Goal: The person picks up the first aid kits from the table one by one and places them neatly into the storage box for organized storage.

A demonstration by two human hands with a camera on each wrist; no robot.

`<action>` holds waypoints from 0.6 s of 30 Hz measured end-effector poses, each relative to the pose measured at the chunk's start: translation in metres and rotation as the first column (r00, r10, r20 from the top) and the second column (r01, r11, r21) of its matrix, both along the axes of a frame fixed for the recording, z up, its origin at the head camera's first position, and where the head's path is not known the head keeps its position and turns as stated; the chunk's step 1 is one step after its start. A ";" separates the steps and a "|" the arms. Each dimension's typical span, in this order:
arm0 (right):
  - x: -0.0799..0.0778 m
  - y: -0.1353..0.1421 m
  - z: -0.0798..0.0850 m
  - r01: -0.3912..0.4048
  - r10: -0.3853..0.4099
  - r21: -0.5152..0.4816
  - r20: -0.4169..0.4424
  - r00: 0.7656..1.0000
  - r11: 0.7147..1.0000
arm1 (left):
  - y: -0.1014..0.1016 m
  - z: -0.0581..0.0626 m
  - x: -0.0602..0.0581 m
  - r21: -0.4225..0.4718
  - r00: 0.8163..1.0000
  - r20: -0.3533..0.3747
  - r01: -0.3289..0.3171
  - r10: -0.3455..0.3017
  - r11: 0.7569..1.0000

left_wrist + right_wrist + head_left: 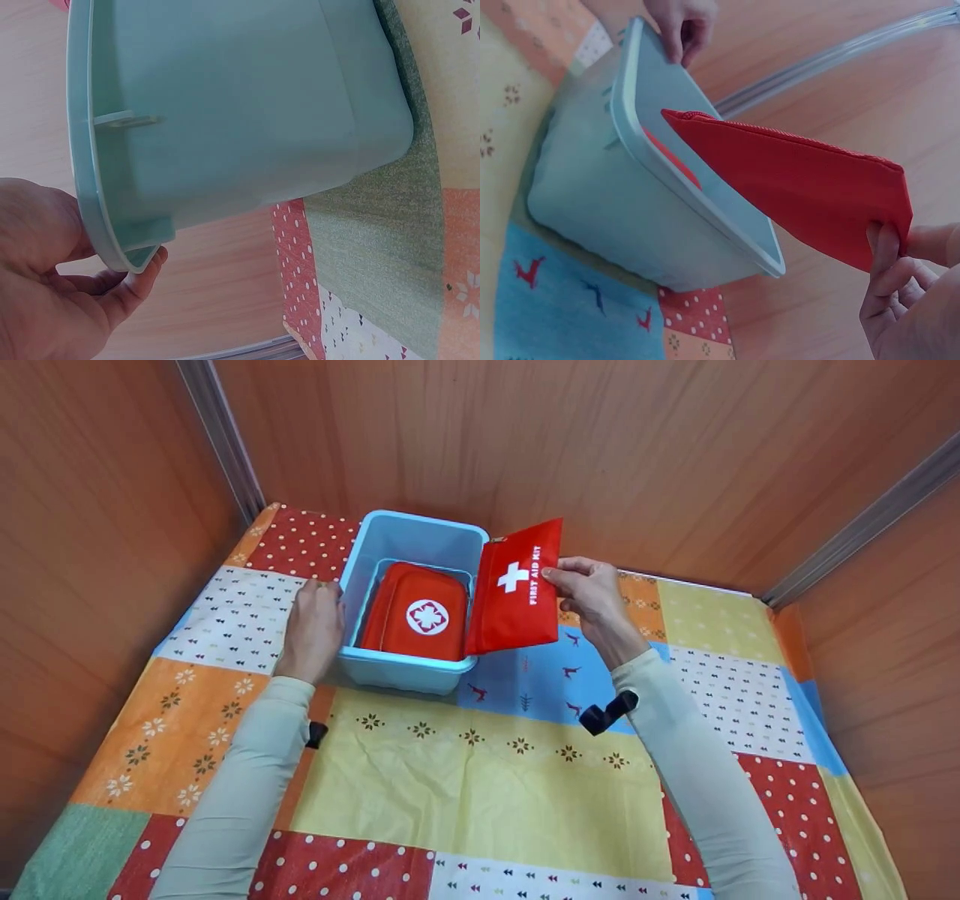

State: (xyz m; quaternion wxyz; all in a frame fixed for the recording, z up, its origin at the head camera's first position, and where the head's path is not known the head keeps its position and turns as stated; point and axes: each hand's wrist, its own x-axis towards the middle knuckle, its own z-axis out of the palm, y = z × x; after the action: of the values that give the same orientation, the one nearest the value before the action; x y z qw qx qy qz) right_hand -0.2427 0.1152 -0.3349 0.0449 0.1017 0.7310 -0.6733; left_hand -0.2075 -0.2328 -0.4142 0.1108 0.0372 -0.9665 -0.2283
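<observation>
A light blue plastic bin (pixel 397 676) stands on the patchwork cloth, with a red first aid case (pixel 420 585) inside it that bears a white round emblem. My left hand (pixel 313 622) grips the bin's left rim; in the left wrist view, the fingers (pixel 139 289) curl under that rim (pixel 94 187). At the bin's right side, my right hand (pixel 592 592) pinches the right edge of a flat red first aid pouch (pixel 517 615) with a white cross and lettering. The pouch is tilted, its left edge overlapping the bin's right rim in the head view.
Patchwork cloth (pixel 480 780) covers the table. Wood-look panels (pixel 525 442) enclose it at the back and both sides, joined by metal corner strips (pixel 221 435). Black straps with small mounts (pixel 609 712) sit on the wrists.
</observation>
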 end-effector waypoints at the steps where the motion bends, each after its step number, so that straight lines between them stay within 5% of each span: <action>1: 0.000 -0.003 0.000 -0.004 0.004 0.001 0.001 1.000 1.000 | 0.000 0.000 0.000 0.001 1.000 0.004 -0.002 0.002 1.000; 18: -0.002 -0.044 -0.008 -0.062 0.062 0.014 -0.004 0.998 0.998 | -0.001 -0.001 0.001 0.036 1.000 -0.016 0.018 -0.018 0.999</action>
State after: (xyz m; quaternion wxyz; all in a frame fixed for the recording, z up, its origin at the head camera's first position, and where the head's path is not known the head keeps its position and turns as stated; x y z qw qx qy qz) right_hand -0.2449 0.0714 -0.3428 0.0637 0.0779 0.7386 -0.6666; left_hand -0.2062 -0.2341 -0.4156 0.1158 0.0287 -0.9616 -0.2470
